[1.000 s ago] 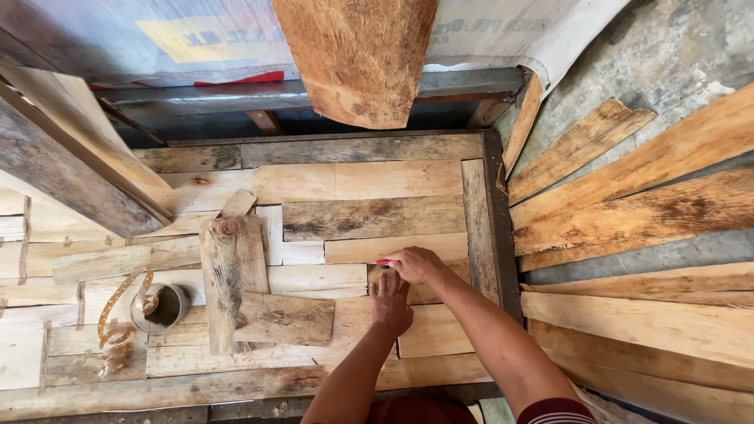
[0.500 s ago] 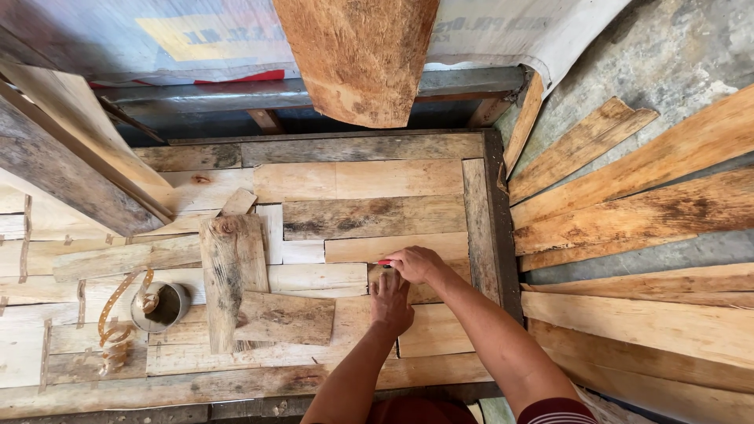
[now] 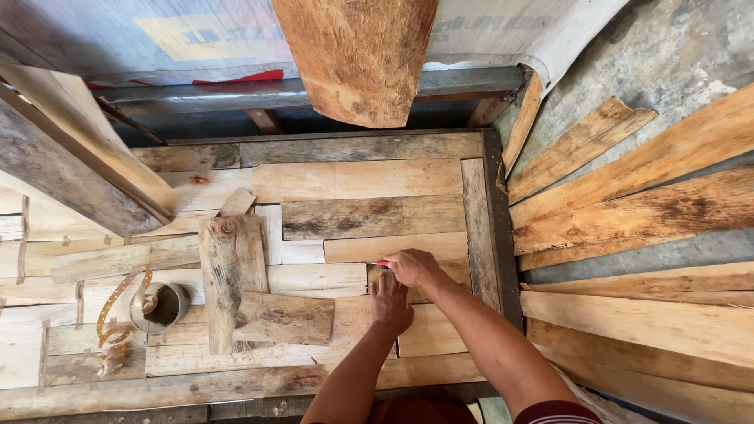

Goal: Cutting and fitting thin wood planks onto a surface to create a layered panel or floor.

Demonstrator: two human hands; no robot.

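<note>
Pencil (image 3: 382,263), red-tipped, shows just beyond the thumb side of the right hand (image 3: 412,267); only its end is visible. The right hand is closed around it, fingers curled, with the tip set against a short plank (image 3: 428,271) in the panel of boards. The left hand (image 3: 390,302) lies flat, palm down, just below the right hand, fingers together and pressed on the same plank; it holds nothing. Both hands touch each other or nearly so; which cannot be told.

The plank forms part of a patchwork wooden panel (image 3: 338,180) made of pale and grey boards, framed by a dark upright strip (image 3: 499,228) directly to the right of the hands. To the left of the hands, a loose flat offcut (image 3: 283,318) lies on the panel, overlapping the lower end of a thicker weathered block (image 3: 228,275). Further left stands a small round tin (image 3: 161,306) with a curled strip of wood shaving (image 3: 114,334) beside it. Well to the right of the hands, long rough planks (image 3: 644,204) lie fanned out on the concrete floor (image 3: 675,55). Above the hands, beyond the panel, a broad slab of bark-edged wood (image 3: 357,55) leans against a sheet of plastic (image 3: 503,31).
</note>
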